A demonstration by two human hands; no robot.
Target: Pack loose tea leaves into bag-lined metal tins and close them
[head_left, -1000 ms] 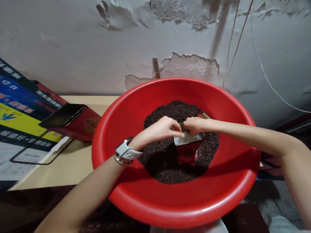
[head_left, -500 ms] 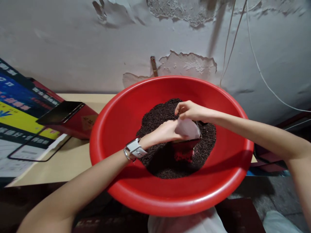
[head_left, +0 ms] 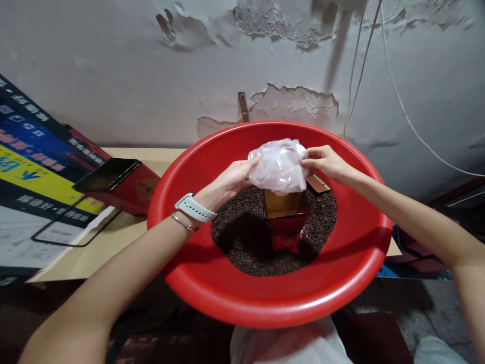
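A crumpled, translucent white plastic bag (head_left: 278, 166) is stretched between my two hands above a red tin (head_left: 290, 225). My left hand (head_left: 238, 177), with a watch and a bangle on the wrist, grips the bag's left side. At its right edge, my right hand (head_left: 328, 162) pinches the plastic between thumb and fingers. The tin stands upright with its top uncovered, showing a gold inner wall. It rests in a heap of dark, loose tea-like leaves (head_left: 246, 253) inside a big red basin (head_left: 276, 313). Behind the tin to the right, a small lid (head_left: 318, 184) lies on the leaves.
Left of the basin, another red tin with a dark top (head_left: 125, 187) stands on a pale board (head_left: 76, 260). A printed box (head_left: 26, 167) leans there, with a black wire frame before it. Behind rises a peeling wall (head_left: 151, 91) with hanging cords (head_left: 401, 101).
Both hands have lifted the plastic bag up out of the tin, and its opening now shows. My left hand has moved up and left. The lid has come into sight.
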